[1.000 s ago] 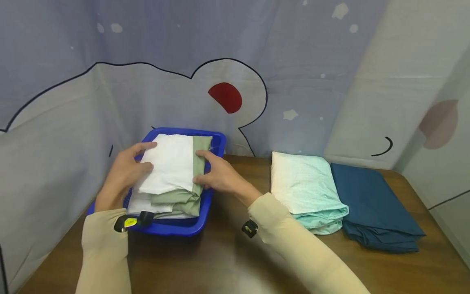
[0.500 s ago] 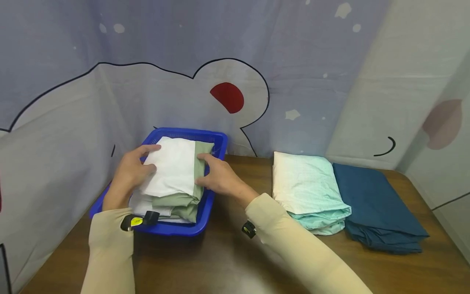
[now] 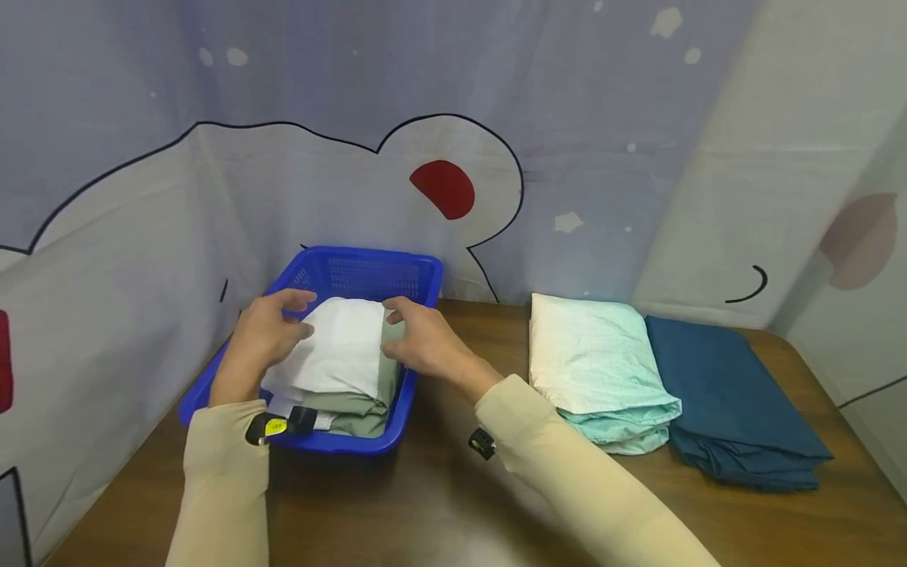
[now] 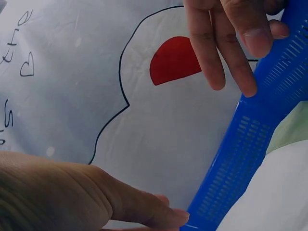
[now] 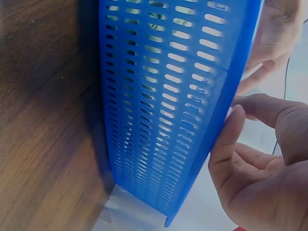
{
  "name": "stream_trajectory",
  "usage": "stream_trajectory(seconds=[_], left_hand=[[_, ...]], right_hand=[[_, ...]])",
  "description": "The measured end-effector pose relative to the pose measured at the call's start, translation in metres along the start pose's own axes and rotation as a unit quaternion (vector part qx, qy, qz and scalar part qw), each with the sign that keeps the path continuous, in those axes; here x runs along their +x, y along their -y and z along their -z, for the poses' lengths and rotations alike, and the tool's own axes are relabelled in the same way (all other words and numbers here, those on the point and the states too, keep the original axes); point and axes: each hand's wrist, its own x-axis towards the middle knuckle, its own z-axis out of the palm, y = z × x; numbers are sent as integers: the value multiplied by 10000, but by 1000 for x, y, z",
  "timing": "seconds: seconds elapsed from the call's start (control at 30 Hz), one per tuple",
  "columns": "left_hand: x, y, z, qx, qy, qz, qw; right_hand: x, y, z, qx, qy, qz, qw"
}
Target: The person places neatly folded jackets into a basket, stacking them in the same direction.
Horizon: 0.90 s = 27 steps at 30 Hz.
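Observation:
In the head view, a folded white cloth with sage-green parts lies on other folded layers inside a blue plastic basket. My left hand hovers at the cloth's left edge, fingers and thumb spread apart. Across from it, my right hand is over the basket's right rim, its fingertips beside the green strip. Neither hand has cloth in its grasp. The right wrist view shows the right hand close to the slotted basket wall. Lower parts of the stack are hidden.
To the right on the wooden table lie a folded cream-to-mint cloth and a folded dark blue cloth, side by side. A patterned curtain hangs behind and on both sides, close to the basket.
The folded white and green cloth has sunk lower and nearer in the basket, baring its far wall. Both hands have let go of it; their fingers now stand clear.

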Motion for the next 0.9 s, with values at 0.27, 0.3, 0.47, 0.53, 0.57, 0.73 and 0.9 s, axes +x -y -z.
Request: stream_trajectory(seconds=[0.27,0.3,0.47,0.53,0.57,0.73,0.9], left_hand=[[-4,-10,1,-62,-63,-134,9999],[-4,-12,1,-90,-85,-184,9998],[-7,-18,-4,-284,-249,-441,9983],[-8,-20,-7,-379,-279,-530,9975],[-8,-22,-9,-424,-285,-571,9971],[-8,-32,-19,-650,-405,-771,9941],[-8,-46,-32,-850,-513,-956,9905]], right_hand=[[-6,-2,10,579,-61,-18,9983],[-8,-3,12,597,-117,7,9981],[-17,-12,22,665,-394,150,9969],[-21,-15,25,725,-489,157,9960],[-22,-16,26,740,-551,175,9956],[-30,-22,32,761,-833,237,9933],[-39,-28,37,836,-1098,322,9899]])
